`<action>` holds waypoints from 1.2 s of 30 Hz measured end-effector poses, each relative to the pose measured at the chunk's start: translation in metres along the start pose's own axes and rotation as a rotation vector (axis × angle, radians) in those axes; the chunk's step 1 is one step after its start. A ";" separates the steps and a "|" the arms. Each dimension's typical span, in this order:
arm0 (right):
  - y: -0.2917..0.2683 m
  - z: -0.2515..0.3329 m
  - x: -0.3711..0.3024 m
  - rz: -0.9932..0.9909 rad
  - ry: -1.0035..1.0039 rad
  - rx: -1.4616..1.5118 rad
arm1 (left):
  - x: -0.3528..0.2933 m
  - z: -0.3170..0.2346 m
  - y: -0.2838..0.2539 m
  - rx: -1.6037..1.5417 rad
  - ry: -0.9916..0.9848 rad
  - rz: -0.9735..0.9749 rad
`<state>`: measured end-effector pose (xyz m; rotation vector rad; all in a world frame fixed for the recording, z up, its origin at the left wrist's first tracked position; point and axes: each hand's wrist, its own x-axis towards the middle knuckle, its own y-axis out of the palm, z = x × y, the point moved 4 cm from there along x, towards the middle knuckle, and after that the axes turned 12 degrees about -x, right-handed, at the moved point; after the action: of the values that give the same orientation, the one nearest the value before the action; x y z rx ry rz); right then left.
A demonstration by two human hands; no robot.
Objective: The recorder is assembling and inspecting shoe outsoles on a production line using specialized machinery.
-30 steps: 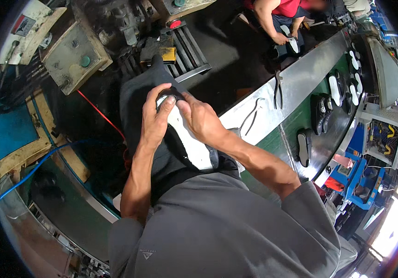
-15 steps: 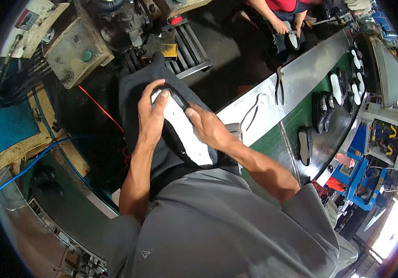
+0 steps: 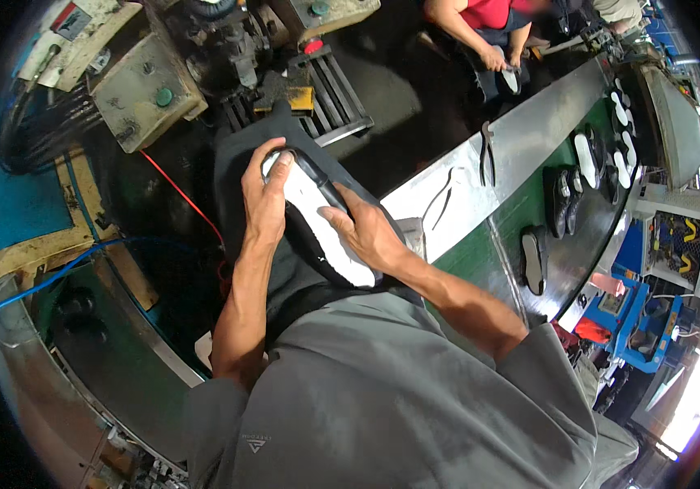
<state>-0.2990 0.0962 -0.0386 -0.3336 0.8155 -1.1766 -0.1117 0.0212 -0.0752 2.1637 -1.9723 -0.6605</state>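
Note:
A black shoe (image 3: 323, 173) lies over my lap with its white underside (image 3: 317, 213) turned up. At its far end my left hand (image 3: 264, 200) wraps round the edge, the thumb pressed flat on the white surface. My right hand (image 3: 370, 235) grips the right side near the middle, fingers over the black upper and thumb on the white part. The near end of the shoe rests by my waist. Dark cloth (image 3: 232, 159) covers my legs beneath it.
Two pairs of pliers, one nearer (image 3: 444, 200) and one farther (image 3: 488, 155), lie on a metal ledge (image 3: 545, 110). Beyond it, a green belt (image 3: 476, 257) carries several black shoes (image 3: 534, 259). A co-worker's hands (image 3: 503, 63) hold another shoe. Machinery (image 3: 240, 53) stands ahead.
My right thumb and hand have slid slightly toward the near end of the shoe. My left hand keeps its hold at the far end. The view has shifted a little.

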 end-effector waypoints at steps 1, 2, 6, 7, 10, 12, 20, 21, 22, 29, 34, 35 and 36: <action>-0.003 0.000 0.004 -0.030 -0.046 0.073 | 0.004 0.002 -0.001 -0.055 0.009 -0.022; -0.008 0.003 -0.002 -0.035 -0.063 0.070 | 0.011 0.002 -0.003 -0.055 0.027 -0.023; -0.016 0.037 -0.043 -0.146 -0.464 -0.758 | 0.031 -0.004 -0.007 -0.226 -0.033 -0.123; -0.014 0.027 -0.039 -0.147 -0.466 -0.729 | 0.037 0.002 -0.008 -0.181 -0.073 -0.123; -0.009 0.016 -0.036 -0.155 -0.481 -0.671 | 0.043 -0.006 -0.018 0.399 0.071 -0.097; -0.007 0.012 -0.041 -0.204 -0.543 -0.694 | 0.025 -0.033 -0.018 0.815 0.585 -0.029; -0.021 0.000 -0.031 -0.125 -0.633 -0.667 | 0.025 -0.040 -0.022 0.777 0.399 -0.001; -0.024 0.000 -0.028 -0.130 -0.636 -0.669 | 0.027 -0.040 -0.023 0.769 0.369 -0.014; -0.028 0.000 -0.027 -0.117 -0.631 -0.645 | 0.031 -0.039 -0.022 0.768 0.373 -0.015; -0.069 0.015 -0.017 -0.200 -0.369 -0.338 | 0.153 -0.081 -0.069 0.196 0.155 -0.028; -0.109 0.039 0.007 -0.393 -0.345 -0.405 | 0.272 -0.188 -0.032 -0.239 0.067 0.112; -0.119 0.051 0.015 -0.391 -0.278 -0.362 | 0.281 -0.197 -0.010 -0.392 -0.058 0.042; -0.126 0.066 0.026 -0.406 -0.294 -0.359 | 0.298 -0.200 -0.015 -0.474 -0.091 0.114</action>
<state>-0.3339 0.0130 0.0749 -0.9820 0.7144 -1.3110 -0.0031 -0.3040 0.0312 1.7533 -1.7364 -1.0934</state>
